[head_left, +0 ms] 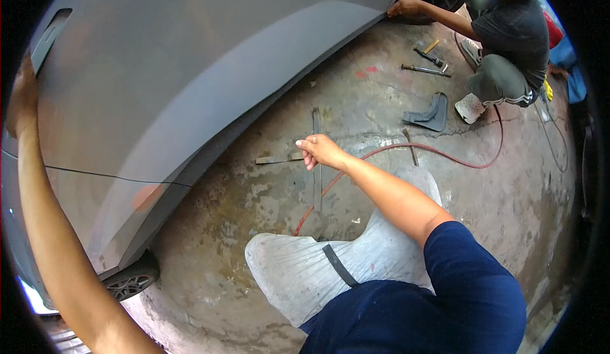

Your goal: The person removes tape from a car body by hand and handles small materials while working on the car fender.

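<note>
Car door (210, 68), grey, spans the upper left, door handle (53, 39) just beside left hand (24, 96) at far edge; fingers dim, cannot tell whether they grip. Right hand (321, 150) apart from the car door, fingers loosely curled, partly open, above crossed flat bars (317, 192) on concrete floor (216, 252). Co-worker's hand (405, 6) at door's lower edge; red hose (419, 145) near the bars

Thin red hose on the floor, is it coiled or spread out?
Spread out: the thin red hose runs across the grey concrete floor in long, loose bends.
</note>
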A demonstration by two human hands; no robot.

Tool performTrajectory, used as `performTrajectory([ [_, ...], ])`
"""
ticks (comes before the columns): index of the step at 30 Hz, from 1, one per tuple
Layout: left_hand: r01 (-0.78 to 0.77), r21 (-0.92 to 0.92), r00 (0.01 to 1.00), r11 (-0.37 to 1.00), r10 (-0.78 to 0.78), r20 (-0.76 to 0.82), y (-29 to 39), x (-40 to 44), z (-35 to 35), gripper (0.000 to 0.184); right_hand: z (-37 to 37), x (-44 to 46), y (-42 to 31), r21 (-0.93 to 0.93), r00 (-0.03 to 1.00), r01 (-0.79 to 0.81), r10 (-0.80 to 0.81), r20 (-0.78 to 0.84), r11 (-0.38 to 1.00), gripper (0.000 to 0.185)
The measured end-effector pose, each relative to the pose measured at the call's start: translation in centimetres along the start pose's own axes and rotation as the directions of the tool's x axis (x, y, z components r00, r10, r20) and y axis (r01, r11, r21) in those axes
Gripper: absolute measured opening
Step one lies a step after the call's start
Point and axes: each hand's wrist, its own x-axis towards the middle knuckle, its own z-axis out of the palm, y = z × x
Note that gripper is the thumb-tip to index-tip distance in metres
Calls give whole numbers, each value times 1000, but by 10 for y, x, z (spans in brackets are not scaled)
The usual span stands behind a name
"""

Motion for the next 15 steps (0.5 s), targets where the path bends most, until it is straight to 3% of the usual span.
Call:
performTrajectory([
  [7,-156,126,987,980,160,-25,-35,-2,64,56,-11,-11,-1,-17,993,102,-103,-65,995,24],
  [10,-376,-65,912,924,357,-202,-66,4,105,62,-16,-16,-8,-108,988,119,-129,-89,987,22],
  [15,-169,74,982,983,174,-67,-24,-6,44,53,-17,-16,-6,-127,976,148,-166,-143,981,29],
])
